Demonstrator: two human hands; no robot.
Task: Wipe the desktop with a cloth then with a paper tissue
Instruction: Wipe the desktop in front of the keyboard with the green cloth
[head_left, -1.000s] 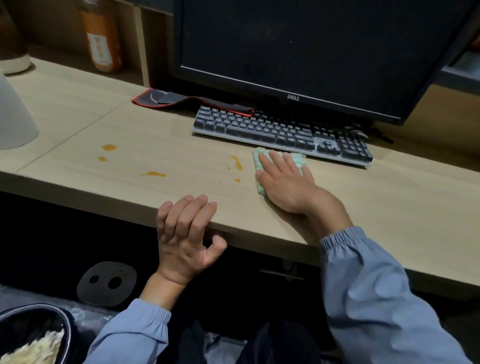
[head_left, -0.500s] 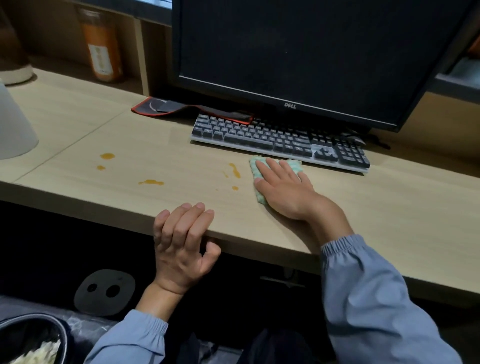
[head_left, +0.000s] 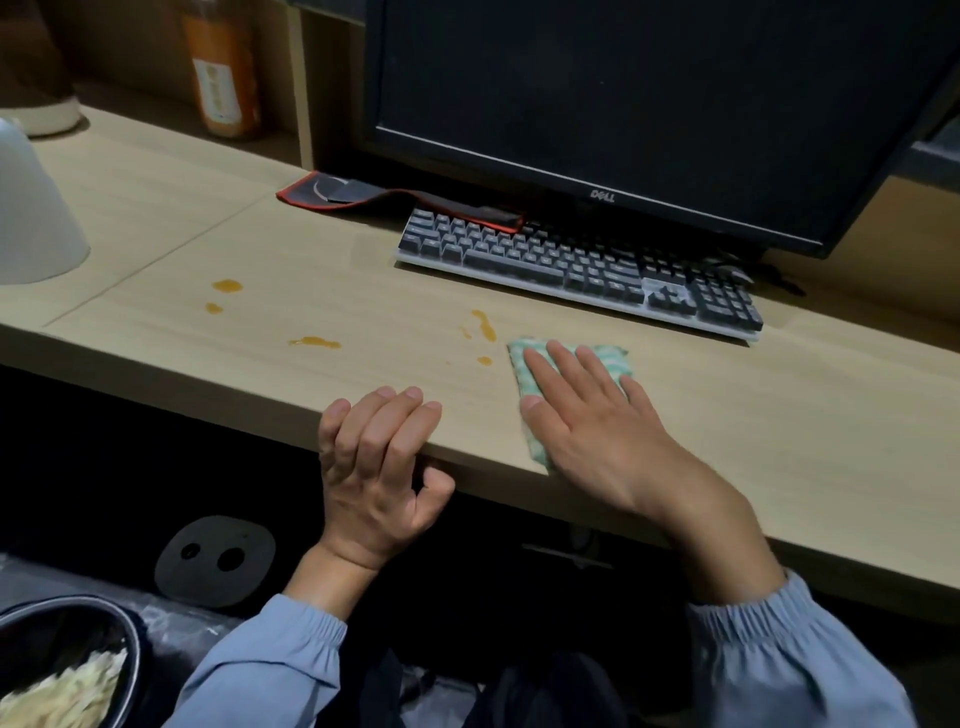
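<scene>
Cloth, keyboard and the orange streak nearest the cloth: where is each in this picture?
cloth (head_left: 613, 358), head view, bare striped far right corner.
keyboard (head_left: 571, 260), head view, dark keys near its middle.
orange streak (head_left: 484, 325), head view, its middle.

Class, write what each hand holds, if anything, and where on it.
The left hand grips the desktop by its front edge. The right hand holds nothing: it presses flat on the cloth.

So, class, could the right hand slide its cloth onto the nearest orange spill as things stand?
Probably yes: the right hand presses the cloth flat, with only bare desktop between it and the orange spill.
</scene>
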